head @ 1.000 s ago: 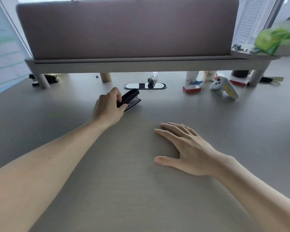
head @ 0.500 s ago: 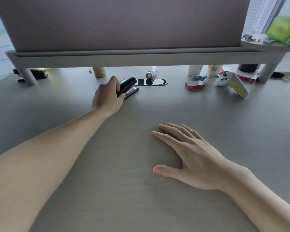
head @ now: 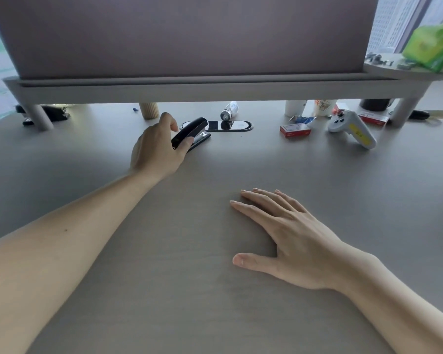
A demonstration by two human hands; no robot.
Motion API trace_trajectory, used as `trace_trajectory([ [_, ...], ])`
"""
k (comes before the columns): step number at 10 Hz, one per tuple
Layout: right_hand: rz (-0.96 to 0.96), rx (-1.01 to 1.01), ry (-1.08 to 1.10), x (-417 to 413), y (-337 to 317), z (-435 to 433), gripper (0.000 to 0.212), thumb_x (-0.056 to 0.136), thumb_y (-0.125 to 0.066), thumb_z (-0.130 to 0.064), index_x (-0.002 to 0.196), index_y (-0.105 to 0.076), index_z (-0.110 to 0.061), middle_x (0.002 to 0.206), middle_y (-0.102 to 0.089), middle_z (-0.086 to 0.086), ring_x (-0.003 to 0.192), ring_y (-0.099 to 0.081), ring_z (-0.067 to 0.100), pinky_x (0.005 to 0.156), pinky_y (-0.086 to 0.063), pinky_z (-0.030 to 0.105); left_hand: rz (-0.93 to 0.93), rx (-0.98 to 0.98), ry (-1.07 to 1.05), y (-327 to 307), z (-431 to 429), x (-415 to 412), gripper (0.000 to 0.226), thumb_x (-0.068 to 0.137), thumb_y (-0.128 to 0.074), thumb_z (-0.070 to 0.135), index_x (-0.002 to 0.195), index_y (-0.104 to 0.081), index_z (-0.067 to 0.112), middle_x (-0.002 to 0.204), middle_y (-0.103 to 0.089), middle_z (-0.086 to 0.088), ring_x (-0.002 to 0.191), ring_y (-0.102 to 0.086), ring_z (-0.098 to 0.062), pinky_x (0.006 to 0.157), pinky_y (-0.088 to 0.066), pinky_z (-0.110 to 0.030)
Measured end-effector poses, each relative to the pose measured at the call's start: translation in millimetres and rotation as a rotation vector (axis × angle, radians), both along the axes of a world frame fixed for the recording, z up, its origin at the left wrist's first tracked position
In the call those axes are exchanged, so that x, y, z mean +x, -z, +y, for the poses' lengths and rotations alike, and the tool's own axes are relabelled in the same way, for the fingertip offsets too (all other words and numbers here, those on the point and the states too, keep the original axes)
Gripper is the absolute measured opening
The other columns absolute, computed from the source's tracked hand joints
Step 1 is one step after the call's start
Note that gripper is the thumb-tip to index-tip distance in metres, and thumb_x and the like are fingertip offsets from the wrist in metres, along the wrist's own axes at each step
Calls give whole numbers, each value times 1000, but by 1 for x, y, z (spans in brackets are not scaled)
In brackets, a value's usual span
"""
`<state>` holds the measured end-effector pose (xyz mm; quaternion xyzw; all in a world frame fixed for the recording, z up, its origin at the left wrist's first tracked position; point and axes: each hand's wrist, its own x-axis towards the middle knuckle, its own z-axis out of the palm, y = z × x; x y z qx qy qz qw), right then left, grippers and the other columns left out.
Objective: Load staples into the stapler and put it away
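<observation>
A black stapler rests on the grey desk just in front of the raised shelf, its top arm slightly lifted above the base. My left hand is stretched forward and grips its rear end, thumb on the near side and fingers over the top. My right hand lies flat on the desk nearer to me, palm down, fingers spread, holding nothing. A small red box of staples sits on the desk to the right of the stapler.
A long raised shelf with a grey panel spans the back. A black oval cable port lies right behind the stapler, a small bottle beyond it. A white and yellow controller, cups and another red box stand at the back right.
My left hand has carried the stapler further away, up to the cable port under the shelf. My right hand has stayed flat on the desk. The view has moved closer to the shelf.
</observation>
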<state>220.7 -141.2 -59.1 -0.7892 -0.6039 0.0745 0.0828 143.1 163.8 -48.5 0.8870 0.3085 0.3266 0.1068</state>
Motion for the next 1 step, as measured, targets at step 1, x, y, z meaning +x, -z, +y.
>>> trace_trajectory([
  [1,-12,-13,2,-3,-2,-2,98,81,-27,-94,164,-12,-46,174,-7,-21,160,4,0,132,-1,34,-40,103,100,-1,-13,-18,35,99,-62,38,118,-56,9,120,-69,-12,113,-63,-36,85,-50,-44],
])
